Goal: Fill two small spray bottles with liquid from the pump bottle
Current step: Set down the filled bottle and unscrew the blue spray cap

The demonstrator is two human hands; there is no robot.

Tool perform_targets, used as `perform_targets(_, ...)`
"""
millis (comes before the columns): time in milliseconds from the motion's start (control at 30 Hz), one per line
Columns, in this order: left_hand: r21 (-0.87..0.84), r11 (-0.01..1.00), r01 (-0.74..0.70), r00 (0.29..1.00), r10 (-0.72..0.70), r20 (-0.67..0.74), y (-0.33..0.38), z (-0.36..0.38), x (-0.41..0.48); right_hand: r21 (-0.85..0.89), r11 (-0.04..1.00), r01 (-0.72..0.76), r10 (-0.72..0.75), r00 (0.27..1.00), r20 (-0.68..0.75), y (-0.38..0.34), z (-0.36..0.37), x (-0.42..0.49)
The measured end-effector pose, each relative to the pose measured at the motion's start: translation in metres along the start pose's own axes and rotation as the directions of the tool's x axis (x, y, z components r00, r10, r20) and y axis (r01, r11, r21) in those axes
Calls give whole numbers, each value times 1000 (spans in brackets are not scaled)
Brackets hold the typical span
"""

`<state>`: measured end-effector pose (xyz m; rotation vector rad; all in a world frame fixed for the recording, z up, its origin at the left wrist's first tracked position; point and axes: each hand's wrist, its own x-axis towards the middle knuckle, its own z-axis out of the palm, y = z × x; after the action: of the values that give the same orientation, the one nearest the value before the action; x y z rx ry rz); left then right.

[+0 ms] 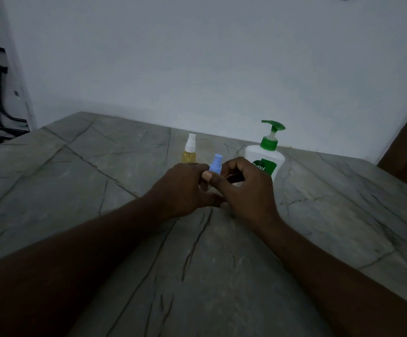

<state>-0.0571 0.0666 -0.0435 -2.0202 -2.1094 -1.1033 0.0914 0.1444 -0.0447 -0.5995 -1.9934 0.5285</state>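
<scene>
Our left hand [185,188] and right hand [248,193] both curl around the blue-capped spray bottle [215,165], its body hidden between them over the veined surface [76,190]. Just behind stand the yellow-filled spray bottle [189,153] and, to its right, the white pump bottle [269,154].
</scene>
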Motion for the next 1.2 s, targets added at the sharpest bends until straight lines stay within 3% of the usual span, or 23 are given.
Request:
perform_targets(133, -43, 999, -17, 1000, 17, 1, 9, 4, -2, -36, 998, -50, 47, 995, -94, -2, 5, 2)
perform_targets(367, -53, 998, -27, 999, 28, 16, 7, 7, -2, -28, 999, -40, 37, 995, -98, -3, 2, 3)
perform_targets(700, -79, 997, -7, 999, 10, 40, 6, 7, -3, 66, 997, -27, 22, 996, 88, -1, -6, 1)
perform_targets(900, -64, 998, -19, 998, 22, 52, 8, 7, -3, 67, 997, 23, -20, 999, -35, 1, -6, 4)
perform_targets(1200, -64, 998, -23, 998, 27, 54, 10, 7, -3, 58, 994, 89, -85, 995, -58, 4, -6, 3)
